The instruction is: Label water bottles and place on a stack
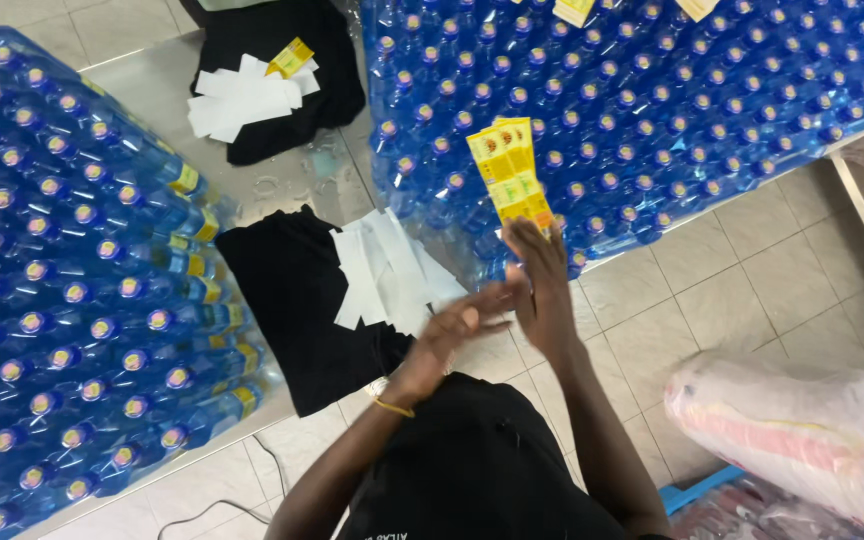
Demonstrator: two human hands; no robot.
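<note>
Up close, the right hand (542, 290) is raised with its fingers pinching the lower end of a strip of yellow labels (512, 172), which stands upright above the fingertips, each label a yellow rectangle with an orange mark. The left hand (462, 330) reaches across with its fingers extended, the tips touching the right hand's palm side near the bottom of the strip; whether it grips anything itself cannot be told. A thin gold bangle (392, 405) sits at the left wrist. Just left of the hands, a heap of white backing strips (382, 275) lies on a black cloth (292, 300) spread over the shiny metal worktop (297, 185). Farther back on the worktop a second black cloth (327, 70) carries another pile of white strips (242, 100) with a small yellow label piece (290, 58) on top. Blue capped bottles in shrink-wrapped packs (72, 280) crowd the left side, some showing yellow labels on their necks, and a second mass of wrapped blue bottles (652, 100) fills the upper right behind the strip. At lower right, a bulky bundle in clear plastic (802, 430) rests over the tiled floor (712, 290).
</note>
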